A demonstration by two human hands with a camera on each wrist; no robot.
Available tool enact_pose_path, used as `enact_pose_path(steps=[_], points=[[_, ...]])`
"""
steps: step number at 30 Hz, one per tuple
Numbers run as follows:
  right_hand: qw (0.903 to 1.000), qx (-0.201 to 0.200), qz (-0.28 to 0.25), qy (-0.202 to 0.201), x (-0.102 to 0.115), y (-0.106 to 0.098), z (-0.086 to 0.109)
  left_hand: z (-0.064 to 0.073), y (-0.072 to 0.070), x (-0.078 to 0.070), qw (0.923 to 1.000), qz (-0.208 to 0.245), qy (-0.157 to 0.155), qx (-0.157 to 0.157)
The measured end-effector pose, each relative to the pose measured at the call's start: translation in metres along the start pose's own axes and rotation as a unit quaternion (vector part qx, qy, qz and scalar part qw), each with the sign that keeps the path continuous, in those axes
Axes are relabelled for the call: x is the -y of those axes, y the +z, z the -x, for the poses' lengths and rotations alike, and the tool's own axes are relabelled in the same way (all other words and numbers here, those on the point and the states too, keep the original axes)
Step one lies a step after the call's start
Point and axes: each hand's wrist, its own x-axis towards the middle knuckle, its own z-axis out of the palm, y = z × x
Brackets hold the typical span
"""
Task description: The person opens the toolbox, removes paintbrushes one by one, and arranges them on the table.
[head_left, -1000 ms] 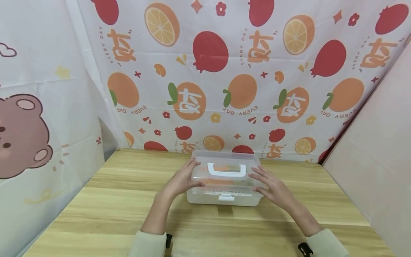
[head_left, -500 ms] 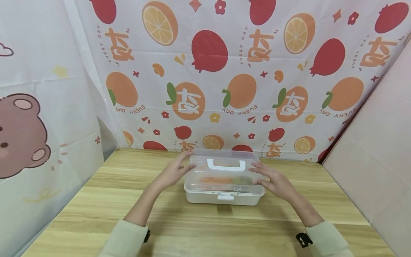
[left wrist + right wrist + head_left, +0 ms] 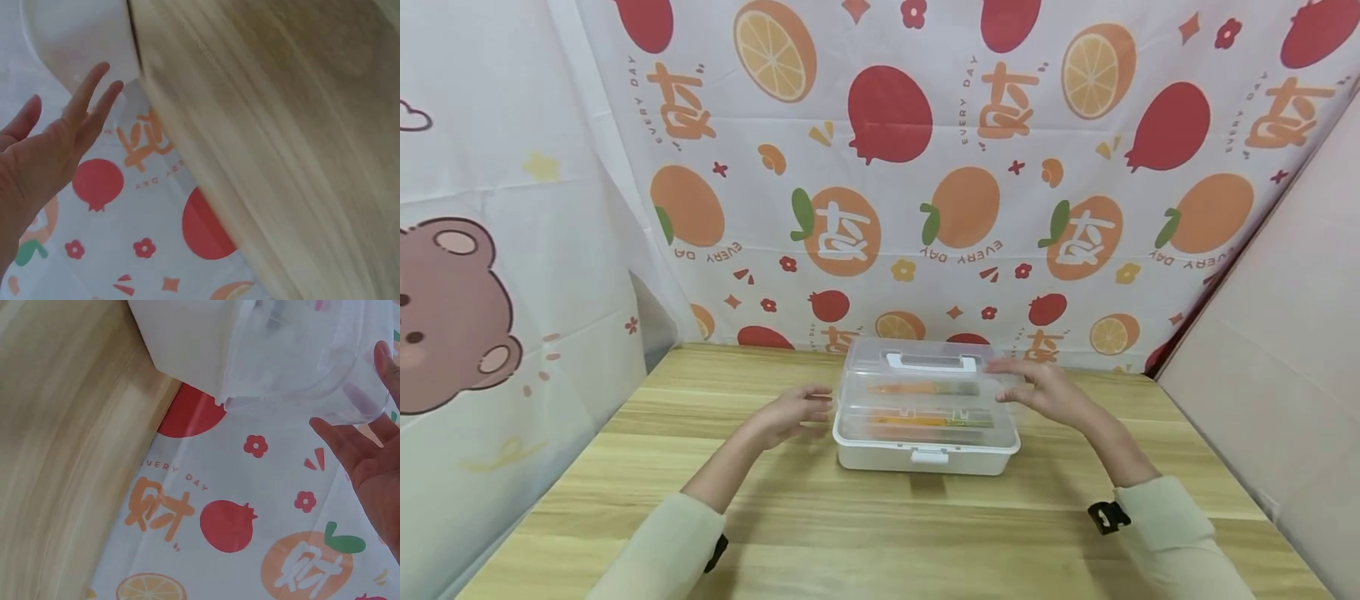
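Note:
A translucent plastic storage box (image 3: 880, 457) with a white front latch (image 3: 929, 457) stands near the back of the table. Its clear lid (image 3: 865, 354), with a white carry handle (image 3: 931, 363), is tilted up at the front. Long orange and green items (image 3: 928, 422) show inside; their kind is blurred. My right hand (image 3: 1051, 392) is at the lid's right edge, fingers extended, thumb apart from them; the right wrist view has the fingertips by the lid's corner. Just left of the box, my left hand (image 3: 790, 417) holds nothing, its fingers loosely extended.
Wood-grain table (image 3: 865, 542) stretches in front of and beside the box. A fruit-print cloth (image 3: 895, 200) hangs right behind it. Another cloth with a bear print (image 3: 550, 275) hangs at the left, and a pale panel (image 3: 1277, 317) stands at the right.
The lid has swung upward and back. My left hand has come off the lid and moved left and down, while my right hand has risen with the lid's right edge.

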Motion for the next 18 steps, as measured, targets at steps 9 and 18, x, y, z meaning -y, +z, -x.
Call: enact_pose_path(steps=[9, 18], points=[[0.9983, 0.032, -0.031, 0.039, -0.001, -0.009, -0.009, -0.010, 0.005, 0.012, 0.9978, 0.050, -0.028, 0.033], [0.9967, 0.039, -0.029, 0.066, 0.001, -0.011, -0.009, -0.010, 0.011, 0.011, 0.9983, 0.049, -0.025, 0.019]])
